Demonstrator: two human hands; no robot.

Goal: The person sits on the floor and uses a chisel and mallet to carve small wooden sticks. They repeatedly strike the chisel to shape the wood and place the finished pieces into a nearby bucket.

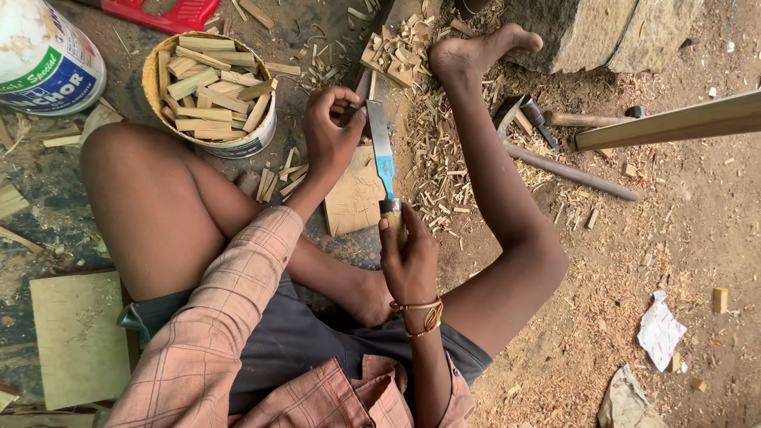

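Bare dirt ground (682, 238) spreads out, littered with shavings, a stone block (602, 32) at the top. A flat wooden board (79, 337) lies lower left. A round tub (210, 91) holds cut wooden strips (208, 87). The right hand (408, 257) clamps a chisel (383, 162) by its handle; the left hand (331, 131) has fingers closed on a small wood piece (358, 99) at the blade's tip.

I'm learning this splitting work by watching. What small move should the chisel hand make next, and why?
Probably press the chisel down: the right hand grips its handle, and the blade tip sits by the small wood piece pinched in the left hand.
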